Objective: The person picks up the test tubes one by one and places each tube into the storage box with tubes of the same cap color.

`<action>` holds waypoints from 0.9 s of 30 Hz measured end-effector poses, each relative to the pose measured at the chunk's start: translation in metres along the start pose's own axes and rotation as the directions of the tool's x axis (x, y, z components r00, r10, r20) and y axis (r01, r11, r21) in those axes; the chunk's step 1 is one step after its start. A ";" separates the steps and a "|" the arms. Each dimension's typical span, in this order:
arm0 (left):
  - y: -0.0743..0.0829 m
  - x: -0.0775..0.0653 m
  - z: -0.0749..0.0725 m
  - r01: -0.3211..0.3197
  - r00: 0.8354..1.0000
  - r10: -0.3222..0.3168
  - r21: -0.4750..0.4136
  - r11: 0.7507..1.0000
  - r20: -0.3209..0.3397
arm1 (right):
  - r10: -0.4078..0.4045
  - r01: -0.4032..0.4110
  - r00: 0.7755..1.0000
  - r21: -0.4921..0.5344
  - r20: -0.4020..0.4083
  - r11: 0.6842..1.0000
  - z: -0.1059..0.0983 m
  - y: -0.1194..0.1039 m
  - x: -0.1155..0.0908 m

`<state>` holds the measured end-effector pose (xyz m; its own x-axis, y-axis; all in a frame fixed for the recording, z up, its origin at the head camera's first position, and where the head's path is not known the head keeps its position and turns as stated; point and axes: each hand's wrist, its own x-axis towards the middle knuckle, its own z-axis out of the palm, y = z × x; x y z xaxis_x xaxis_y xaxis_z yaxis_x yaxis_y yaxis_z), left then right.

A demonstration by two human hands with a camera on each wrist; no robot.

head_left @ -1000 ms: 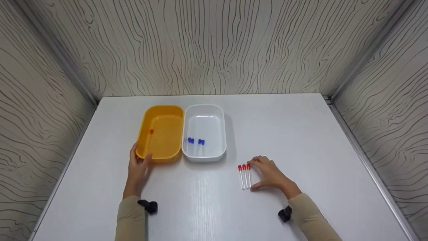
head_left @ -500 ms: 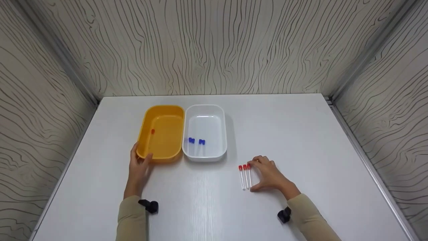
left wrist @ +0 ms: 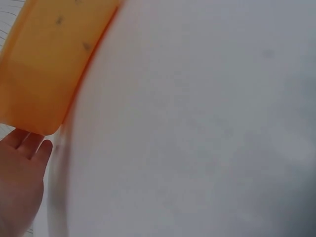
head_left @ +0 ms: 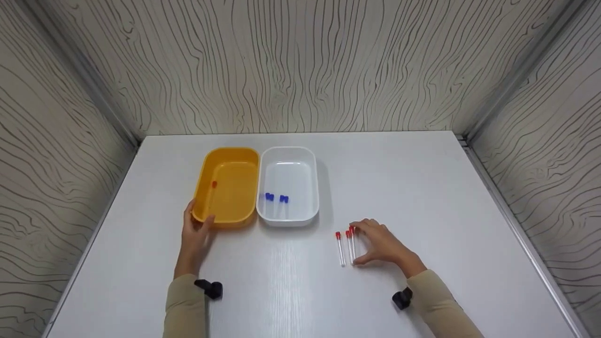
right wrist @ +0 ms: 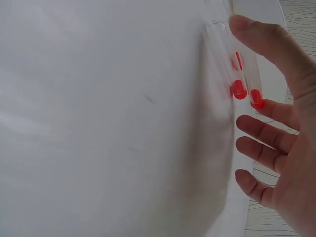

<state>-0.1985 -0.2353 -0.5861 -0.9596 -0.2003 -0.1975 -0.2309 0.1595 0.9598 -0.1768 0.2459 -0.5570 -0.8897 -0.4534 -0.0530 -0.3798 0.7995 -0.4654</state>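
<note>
My right hand (head_left: 382, 244) pinches a red-capped test tube (head_left: 351, 229) lengthwise, index finger at the cap and thumb at the bottom end. A second red-capped tube (head_left: 348, 234) lies right beside it, overlapping it in the head view. Another red-capped tube (head_left: 341, 251) lies on the table slightly apart on the left. The right wrist view shows two red caps (right wrist: 256, 98) near my fingers. My left hand (head_left: 193, 237) holds the near-left corner of the orange tray (head_left: 249, 215), thumb on the front side and fingers on the left. Inside that tray is one red-capped tube (head_left: 214, 184).
A white tray (head_left: 313, 188) stands against the orange tray's right side and holds several blue-capped tubes (head_left: 284, 199). Both trays are on the white table (head_left: 281, 291), with patterned walls (head_left: 300, 65) behind and at the sides.
My right hand's tube has shifted slightly and tilted against the middle tube, leaving a wider gap to the left one. My left hand and the trays stay put.
</note>
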 end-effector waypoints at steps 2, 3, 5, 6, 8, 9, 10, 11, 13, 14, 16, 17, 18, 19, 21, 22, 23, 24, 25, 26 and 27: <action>-0.001 0.000 -0.001 0.005 1.000 -0.005 -0.025 1.000 0.011 | 0.012 -0.012 1.000 0.024 0.011 1.000 -0.003 -0.001 -0.001; -0.001 0.000 -0.001 0.012 1.000 -0.011 -0.041 0.999 0.020 | 0.013 -0.014 1.000 0.035 0.016 0.999 -0.004 -0.001 -0.001; -0.002 0.001 -0.002 0.027 0.999 -0.025 -0.071 0.997 0.035 | 0.023 -0.025 0.999 0.068 0.030 0.997 -0.006 -0.001 -0.001; -0.003 0.001 -0.003 0.033 0.999 -0.030 -0.084 0.996 0.042 | 0.024 -0.027 0.999 0.080 0.037 0.996 -0.007 -0.001 -0.001; -0.003 0.001 -0.004 0.043 0.998 -0.037 -0.110 0.993 0.058 | 0.021 -0.026 0.999 0.093 0.048 0.995 -0.008 -0.001 -0.001; -0.004 0.001 -0.004 0.046 0.997 -0.038 -0.120 0.992 0.066 | 0.019 -0.025 0.998 0.104 0.054 0.994 -0.009 -0.002 -0.001; -0.004 0.001 -0.004 0.049 0.997 -0.040 -0.127 0.991 0.073 | 0.017 -0.023 0.998 0.113 0.058 0.993 -0.010 -0.002 0.000; -0.004 0.001 -0.004 0.049 0.996 -0.038 -0.136 0.990 0.079 | 0.009 -0.016 0.998 0.118 0.059 0.993 -0.011 -0.003 0.000; -0.004 0.002 -0.004 0.029 0.997 -0.015 -0.168 0.985 0.082 | -0.014 0.006 0.998 0.132 0.057 0.991 -0.013 -0.004 0.001; -0.004 0.003 -0.004 0.022 0.997 -0.007 -0.180 0.983 0.081 | -0.023 0.015 0.998 0.142 0.055 0.990 -0.015 -0.006 0.001; -0.004 0.004 -0.003 0.008 0.997 0.007 -0.194 0.981 0.078 | -0.037 0.028 0.998 0.162 0.050 0.986 -0.017 -0.009 0.002; -0.004 0.004 -0.003 0.001 0.997 0.015 -0.199 0.980 0.075 | -0.043 0.034 0.998 0.172 0.047 0.984 -0.019 -0.011 0.003; -0.004 0.005 -0.003 -0.006 0.997 0.021 -0.205 0.979 0.070 | -0.047 0.038 0.998 0.176 0.046 0.984 -0.020 -0.013 0.003; -0.004 0.005 -0.003 -0.001 0.997 0.015 -0.200 0.980 0.069 | -0.049 0.040 0.998 0.179 0.046 0.983 -0.021 -0.015 0.004; -0.004 0.005 -0.003 0.000 0.997 0.014 -0.192 0.981 0.071 | -0.053 0.044 0.997 0.184 0.048 0.982 -0.024 -0.020 0.005; -0.004 0.005 -0.003 0.002 0.998 0.011 -0.190 0.982 0.069 | -0.057 0.047 0.997 0.187 0.049 0.981 -0.024 -0.023 0.006; -0.004 0.005 -0.003 0.004 0.998 0.009 -0.191 0.982 0.068 | -0.063 0.053 0.997 0.189 0.049 0.980 -0.025 -0.025 0.007; -0.004 0.005 -0.002 0.007 0.998 0.007 -0.192 0.981 0.068 | -0.070 0.059 0.996 0.191 0.049 0.980 -0.026 -0.027 0.009; -0.004 0.004 -0.002 0.010 0.998 0.003 -0.194 0.981 0.071 | -0.073 0.063 0.996 0.193 0.047 0.979 -0.026 -0.030 0.010; -0.004 0.004 -0.002 0.014 0.997 0.001 -0.195 0.981 0.073 | -0.079 0.069 0.996 0.195 0.043 0.978 -0.027 -0.032 0.012; -0.004 0.004 -0.002 0.018 0.997 -0.003 -0.199 0.980 0.075 | -0.082 0.073 0.996 0.197 0.039 0.978 -0.027 -0.035 0.014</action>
<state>-0.2010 -0.2385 -0.5903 -0.9682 -0.1275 -0.2152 -0.2118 -0.0394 0.9765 -0.1824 0.2224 -0.5173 -0.8450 -0.5325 -0.0494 -0.3859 0.6711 -0.6330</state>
